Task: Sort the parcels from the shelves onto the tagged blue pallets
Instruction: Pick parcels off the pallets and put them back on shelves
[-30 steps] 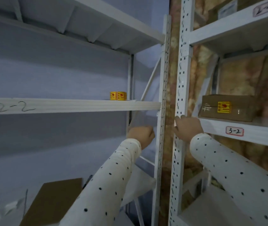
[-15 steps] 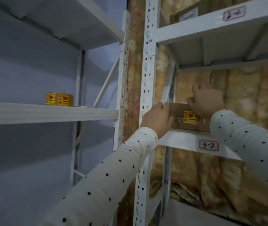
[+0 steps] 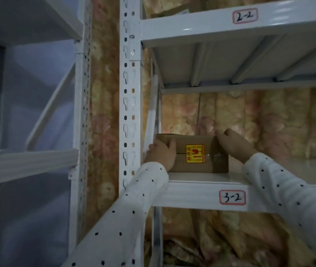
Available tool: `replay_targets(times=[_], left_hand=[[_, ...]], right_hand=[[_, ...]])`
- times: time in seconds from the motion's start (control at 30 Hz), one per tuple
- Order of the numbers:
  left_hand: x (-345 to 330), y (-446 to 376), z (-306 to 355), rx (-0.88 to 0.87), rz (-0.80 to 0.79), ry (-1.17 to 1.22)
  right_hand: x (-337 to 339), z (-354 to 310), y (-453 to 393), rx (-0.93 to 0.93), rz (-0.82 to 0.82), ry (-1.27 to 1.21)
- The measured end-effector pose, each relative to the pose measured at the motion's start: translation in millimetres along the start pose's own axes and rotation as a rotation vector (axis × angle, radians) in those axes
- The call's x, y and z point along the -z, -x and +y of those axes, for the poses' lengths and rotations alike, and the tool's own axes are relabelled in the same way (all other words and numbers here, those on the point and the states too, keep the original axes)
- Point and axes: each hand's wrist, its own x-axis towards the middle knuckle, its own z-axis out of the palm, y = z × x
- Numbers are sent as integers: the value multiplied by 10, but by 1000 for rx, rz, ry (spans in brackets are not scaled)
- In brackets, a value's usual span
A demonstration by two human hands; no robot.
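Note:
A brown cardboard parcel (image 3: pixel 193 153) with a yellow fragile sticker rests on the white shelf (image 3: pixel 197 195) tagged 3-2, at its left end. My left hand (image 3: pixel 162 154) grips the parcel's left end, thumb on the front face. My right hand (image 3: pixel 234 144) is wrapped over its right top corner, fingers reaching behind. Both arms are in white sleeves with black dots. The parcel's back and underside are hidden.
The shelf above (image 3: pixel 201 26) is tagged 2-2 and carries another cardboard box (image 3: pixel 169 12), mostly out of view. A white perforated upright (image 3: pixel 130 105) stands just left of the parcel. A second white rack (image 3: pixel 28 162) is at the left. Patterned fabric hangs behind.
My view swung right from the left rack to the 3-2 shelf. Both hands left the uprights, reached the parcel and closed on its two ends.

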Motion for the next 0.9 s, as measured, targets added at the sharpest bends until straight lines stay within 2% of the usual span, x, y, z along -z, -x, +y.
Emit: replay_targets(times=[0.1, 0.13, 0.33, 0.4, 0.5, 0.6, 0.67, 0.8, 0.9], left_hand=[[-25, -98, 29, 5, -88, 123], [-12, -117, 30, 1, -110, 161], [-19, -28, 45, -65, -149, 142], [-22, 6, 44, -92, -129, 122], [-39, -30, 31, -111, -111, 124], [-65, -68, 35, -122, -124, 222], [-79, -96, 11, -127, -112, 303], [-77, -137, -36, -127, -55, 535], [-26, -127, -29, -142, -100, 617]], right_hand=[[11, 47, -31, -110, 17, -321], [-3, 22, -15, -117, 36, -355], [-175, -50, 174, -192, 119, -192], [-165, -72, 214, -209, 140, -248], [-193, -84, 267, -270, 255, -363], [-159, -107, 334, -360, 231, -466], [-129, -133, 375, -342, 201, -499], [-112, -148, 421, -230, 293, -531], [-71, -105, 461, -215, 315, -669]])
